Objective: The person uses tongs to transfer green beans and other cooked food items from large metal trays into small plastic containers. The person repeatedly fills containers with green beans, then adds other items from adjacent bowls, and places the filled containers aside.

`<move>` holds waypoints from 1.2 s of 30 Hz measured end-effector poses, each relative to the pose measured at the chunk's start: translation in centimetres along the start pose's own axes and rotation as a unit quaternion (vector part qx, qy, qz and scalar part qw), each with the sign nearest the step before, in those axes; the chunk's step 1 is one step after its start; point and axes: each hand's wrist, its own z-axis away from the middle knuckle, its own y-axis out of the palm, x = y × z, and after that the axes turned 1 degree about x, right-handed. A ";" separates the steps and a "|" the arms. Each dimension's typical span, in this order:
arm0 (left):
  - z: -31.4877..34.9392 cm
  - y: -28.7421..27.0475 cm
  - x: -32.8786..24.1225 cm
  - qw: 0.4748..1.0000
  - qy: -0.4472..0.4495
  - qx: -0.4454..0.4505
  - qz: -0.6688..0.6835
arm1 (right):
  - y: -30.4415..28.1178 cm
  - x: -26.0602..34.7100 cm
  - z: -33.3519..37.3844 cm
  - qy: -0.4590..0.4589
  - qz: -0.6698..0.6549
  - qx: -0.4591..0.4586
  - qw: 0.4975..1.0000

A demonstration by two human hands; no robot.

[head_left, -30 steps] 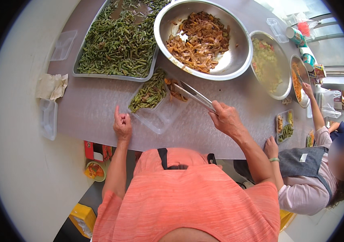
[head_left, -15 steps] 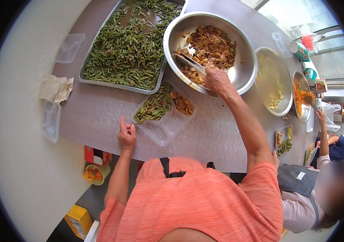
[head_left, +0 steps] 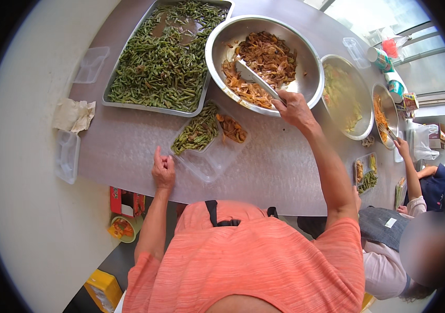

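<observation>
My right hand [head_left: 296, 109] grips metal tongs [head_left: 258, 79] at their handle end, over the near rim of a large steel bowl [head_left: 313, 73]. The tongs' tips rest among cooked brown slices [head_left: 270, 55] in the bowl. My left hand [head_left: 163, 169] holds nothing; its index finger points forward while the others are curled. It lies at the left edge of a clear compartment container [head_left: 206, 168] on the table. Cut green beans [head_left: 197, 129] fill one compartment and a small portion of brown slices [head_left: 231, 129] sits in another. The near compartments hold no food.
A deep tray [head_left: 152, 108] of green beans stands far left of the bowl. To the right are a bowl of pale vegetables [head_left: 345, 101] and a bowl of orange shreds [head_left: 380, 112], where a co-worker's hand [head_left: 402, 148] works. Clear containers [head_left: 91, 65] and crumpled paper [head_left: 74, 115] lie left.
My right hand has shifted slightly right relative to the bowl, and the tongs have turned within the brown slices. My left hand stays beside the container. The view has shifted a little.
</observation>
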 end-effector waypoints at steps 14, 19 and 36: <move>-0.2 0.3 0.7 0.999 0.037 -0.018 -0.013 | 1.2 0.8 11.3 -0.121 0.067 0.050 0.989; -0.2 0.2 0.9 0.999 0.037 -0.023 -0.006 | 4.8 -1.1 11.2 -0.102 0.170 0.061 0.978; -0.4 0.1 -0.1 0.999 0.037 -0.019 0.009 | 5.8 0.2 11.0 -0.107 0.241 0.075 0.962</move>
